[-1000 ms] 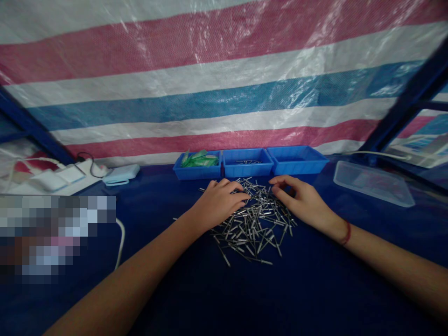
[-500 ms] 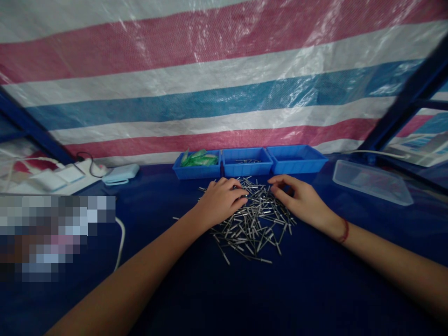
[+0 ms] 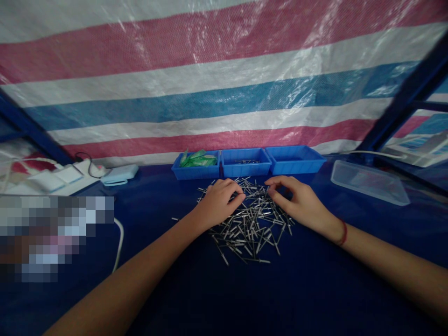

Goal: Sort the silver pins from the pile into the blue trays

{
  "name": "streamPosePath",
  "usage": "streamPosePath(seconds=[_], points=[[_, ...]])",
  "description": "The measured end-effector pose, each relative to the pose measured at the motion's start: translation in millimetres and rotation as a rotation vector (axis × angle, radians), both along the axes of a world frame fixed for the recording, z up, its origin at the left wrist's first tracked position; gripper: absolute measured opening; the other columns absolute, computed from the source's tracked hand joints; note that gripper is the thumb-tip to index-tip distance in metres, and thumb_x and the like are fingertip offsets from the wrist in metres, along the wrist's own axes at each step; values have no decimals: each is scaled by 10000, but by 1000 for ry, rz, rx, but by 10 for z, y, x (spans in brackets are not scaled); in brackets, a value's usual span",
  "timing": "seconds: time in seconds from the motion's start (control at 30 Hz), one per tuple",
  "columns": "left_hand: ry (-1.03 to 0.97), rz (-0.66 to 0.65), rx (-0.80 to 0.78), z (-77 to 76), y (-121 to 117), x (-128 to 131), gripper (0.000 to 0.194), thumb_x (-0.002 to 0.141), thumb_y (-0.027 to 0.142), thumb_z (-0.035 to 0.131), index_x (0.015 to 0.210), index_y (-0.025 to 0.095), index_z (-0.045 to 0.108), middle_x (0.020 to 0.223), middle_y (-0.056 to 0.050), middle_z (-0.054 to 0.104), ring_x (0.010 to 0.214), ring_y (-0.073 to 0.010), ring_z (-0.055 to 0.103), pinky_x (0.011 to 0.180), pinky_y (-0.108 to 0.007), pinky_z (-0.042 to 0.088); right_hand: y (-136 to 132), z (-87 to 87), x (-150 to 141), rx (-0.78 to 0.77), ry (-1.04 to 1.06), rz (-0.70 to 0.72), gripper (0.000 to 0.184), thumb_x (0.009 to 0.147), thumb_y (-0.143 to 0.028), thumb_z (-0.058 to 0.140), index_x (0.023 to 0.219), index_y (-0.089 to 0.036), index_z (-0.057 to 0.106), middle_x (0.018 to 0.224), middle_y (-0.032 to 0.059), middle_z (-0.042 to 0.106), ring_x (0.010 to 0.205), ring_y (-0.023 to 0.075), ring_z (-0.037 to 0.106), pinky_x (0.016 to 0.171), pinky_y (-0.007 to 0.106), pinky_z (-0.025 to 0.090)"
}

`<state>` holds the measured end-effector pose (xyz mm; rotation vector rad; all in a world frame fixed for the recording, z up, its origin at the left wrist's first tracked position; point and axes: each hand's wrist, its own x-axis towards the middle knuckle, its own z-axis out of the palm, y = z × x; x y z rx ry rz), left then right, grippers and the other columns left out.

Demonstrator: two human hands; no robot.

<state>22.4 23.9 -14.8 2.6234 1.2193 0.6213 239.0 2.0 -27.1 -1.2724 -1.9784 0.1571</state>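
A loose heap of silver blind rivets [image 3: 250,224] with thin stems lies on the dark blue tabletop. My left hand [image 3: 222,200] rests over the heap's left side, thumb and forefinger brought together on a thin rivet that mostly blends with those below. At the heap's upper right is my right hand [image 3: 296,198], a red cord on its wrist. Its thumb and forefinger are pinched close together; what is between them, if anything, is too small to make out. The other right fingers curl inward, partly hidden.
Behind the heap stand three blue bins: the left bin [image 3: 177,173] with green packets, the middle bin [image 3: 229,170] with a few rivets, and the right bin [image 3: 297,165]. A clear plastic lid [image 3: 369,182] lies right. A power strip [image 3: 70,179] and light-blue case [image 3: 121,175] sit left.
My left thumb and forefinger, apart a second ago, have come together over the heap. My right hand keeps almost the same place and pinch.
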Motion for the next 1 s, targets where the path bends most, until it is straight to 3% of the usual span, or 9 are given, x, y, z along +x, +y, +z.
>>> streamPosePath(seconds=[0.2,0.43,0.63,0.83,1.0], points=[[49,22,66,16,-44,-1,182,894,292,438,889,197,593,920,-13,622,886,-187,518,772,-350,369,-141,79,-120,65,-104,216,113,813,-226,527,861,-200,626,839,26,669,819,165,598,766,333,465],[166,-116,125,42,-21,-114,181,855,355,503,899,267,655,927,-1,609,888,-183,517,759,-336,326,-131,77,-88,40,-87,196,141,836,-233,500,848,-201,637,844,24,673,820,160,599,772,339,461],[217,-83,136,85,-69,-115,171,861,326,503,853,232,646,943,-9,599,894,-190,512,755,-333,338,-145,75,-95,23,-81,205,136,837,-236,509,856,-201,639,853,24,672,834,159,594,779,339,462],[-30,-105,137,106,-219,13,157,895,285,447,878,184,566,875,-14,616,832,-148,547,748,-299,383,-217,90,-152,-24,51,194,181,813,-313,564,934,-198,634,871,39,667,831,166,600,747,328,481],[-223,-125,62,69,-349,111,127,886,263,466,874,174,556,835,-8,619,782,-121,563,713,-271,414,-328,125,-222,-127,241,221,174,830,-347,542,879,-209,636,837,29,664,767,147,613,686,286,498]])
